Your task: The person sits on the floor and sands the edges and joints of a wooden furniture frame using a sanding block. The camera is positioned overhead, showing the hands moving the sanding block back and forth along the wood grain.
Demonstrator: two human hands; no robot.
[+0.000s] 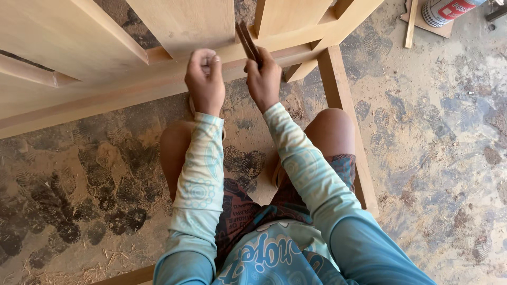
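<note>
Overhead, hands (232, 79) against wooden frame (158, 84) edge

Right hand (264, 79) gripping folded sandpaper (248, 42), left hand (206, 79) on wooden frame (158, 84)

Smooth matt pale wood frame (158, 79), rough brown folded sandpaper (247, 42), dusty rough concrete floor (438, 132), printed cloth sleeves (200, 174)

woodworking shop, unfinished wooden frame (158, 79), sawdust-covered concrete floor (438, 158) with shoe prints, spray can (449, 10)
</note>
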